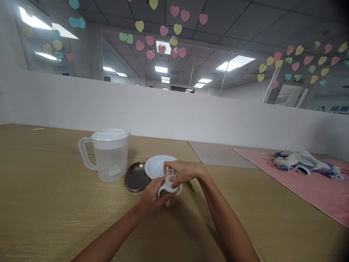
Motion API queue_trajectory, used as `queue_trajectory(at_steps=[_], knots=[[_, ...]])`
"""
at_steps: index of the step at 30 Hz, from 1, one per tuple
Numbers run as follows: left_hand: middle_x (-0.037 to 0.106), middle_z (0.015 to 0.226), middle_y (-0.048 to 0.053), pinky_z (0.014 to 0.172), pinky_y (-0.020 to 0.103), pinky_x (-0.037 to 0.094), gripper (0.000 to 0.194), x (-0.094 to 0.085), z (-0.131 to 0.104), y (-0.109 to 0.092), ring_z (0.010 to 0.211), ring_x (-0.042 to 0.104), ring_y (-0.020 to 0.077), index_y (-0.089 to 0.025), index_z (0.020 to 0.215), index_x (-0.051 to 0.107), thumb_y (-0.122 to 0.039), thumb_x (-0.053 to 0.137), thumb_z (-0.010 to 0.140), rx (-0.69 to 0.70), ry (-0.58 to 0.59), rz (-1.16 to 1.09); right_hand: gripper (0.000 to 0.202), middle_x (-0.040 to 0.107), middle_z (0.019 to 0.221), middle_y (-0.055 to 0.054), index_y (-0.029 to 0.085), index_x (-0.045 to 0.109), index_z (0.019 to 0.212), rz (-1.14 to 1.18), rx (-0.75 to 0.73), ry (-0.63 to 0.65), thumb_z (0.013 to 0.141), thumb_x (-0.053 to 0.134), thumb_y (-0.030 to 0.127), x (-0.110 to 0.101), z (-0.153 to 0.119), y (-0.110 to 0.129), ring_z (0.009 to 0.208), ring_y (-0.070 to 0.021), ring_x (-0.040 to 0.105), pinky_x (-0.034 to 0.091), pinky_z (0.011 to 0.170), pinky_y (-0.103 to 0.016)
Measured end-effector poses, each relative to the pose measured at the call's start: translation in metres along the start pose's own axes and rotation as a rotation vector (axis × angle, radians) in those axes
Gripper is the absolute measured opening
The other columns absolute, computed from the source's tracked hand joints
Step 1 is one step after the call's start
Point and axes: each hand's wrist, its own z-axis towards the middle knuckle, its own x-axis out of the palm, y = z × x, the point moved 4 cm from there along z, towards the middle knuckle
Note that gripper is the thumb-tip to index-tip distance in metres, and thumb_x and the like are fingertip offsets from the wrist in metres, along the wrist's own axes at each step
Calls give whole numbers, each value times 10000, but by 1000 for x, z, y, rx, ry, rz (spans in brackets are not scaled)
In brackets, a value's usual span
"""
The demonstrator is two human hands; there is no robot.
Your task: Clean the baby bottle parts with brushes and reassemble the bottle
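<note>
A small clear bottle [169, 202] with a white two-handled collar [167, 187] and a clear top stands upright on the table in front of me. My left hand [153, 194] is wrapped round its left side, by the left handle. From above and to the right, my right hand [183, 171] grips the top of the bottle with bent fingers. Just behind the bottle lies a white plate [156, 165], partly covered by my hands. A round dark metal dish [136, 177] sits to the left of the plate. Part of a green object [191, 186] shows under my right wrist.
A translucent lidded pitcher [111, 158] stands left of the metal dish, its handle pointing left. White and blue items [305, 163] lie on a pink cloth [294, 182] at the right. A low white wall [163, 112] rises behind the table [62, 203].
</note>
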Motion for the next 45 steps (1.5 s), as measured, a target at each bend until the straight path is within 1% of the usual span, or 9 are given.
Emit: queue_trajectory(at_steps=[7,15,20,25,28,31,36,40,45], knots=[[637,1048,121,814,376,483,523,1,-2,2,951,600,247,-175,1186,504,-502,537,779,9,-72,-8,488,507,949,-15,231,444,1010,-73,-2,-25,589,686,273,7,4,2,839,-178,482,325,568,-216],[617,1057,132,808,381,479,519,1,-1,0,948,591,249,-152,1160,485,-491,544,771,-10,-38,8,493,491,928,-11,234,450,990,-120,-13,-33,563,696,257,13,12,-2,815,-177,492,326,567,-221],[588,1114,148,838,413,460,598,1,1,3,1002,564,275,-159,1202,446,-534,541,747,12,39,46,513,520,945,-13,231,469,1006,-98,-41,-27,557,711,283,9,11,-1,842,-181,503,350,612,-229],[564,1162,155,881,438,436,699,-2,2,9,1059,536,290,-163,1242,414,-593,559,710,10,-3,110,620,536,1027,-28,246,464,1121,2,-7,-61,562,716,336,-3,-5,-2,903,-191,517,375,660,-239],[568,1167,145,912,454,420,701,-1,3,6,1084,524,300,-176,1233,428,-592,580,690,51,22,151,630,533,1047,-29,255,463,1144,40,20,-93,574,710,354,-7,-12,-3,877,-179,531,380,653,-236],[589,1143,131,949,466,394,657,0,3,1,1072,538,297,-188,1214,443,-548,602,689,129,42,183,591,558,998,-22,252,500,1114,-2,31,-81,575,712,367,-5,-10,-3,838,-175,532,364,612,-227],[602,1105,145,915,451,423,605,1,2,-3,1035,560,289,-156,1194,446,-509,591,724,232,-6,221,476,587,924,-6,232,583,1014,-21,-39,-63,589,710,405,-4,-2,-2,806,-156,525,351,592,-211],[598,1091,149,876,440,446,600,0,2,-6,1026,557,288,-154,1190,439,-529,572,740,257,-30,227,501,598,900,-2,215,604,1015,73,-64,-35,587,714,450,-7,-1,-7,750,-129,529,369,590,-202],[599,1081,144,856,423,455,585,0,2,-6,1015,560,283,-162,1184,445,-529,567,746,243,-12,216,514,611,902,-7,208,616,1021,131,-80,-17,598,705,488,-8,-1,-10,727,-120,538,384,594,-200]])
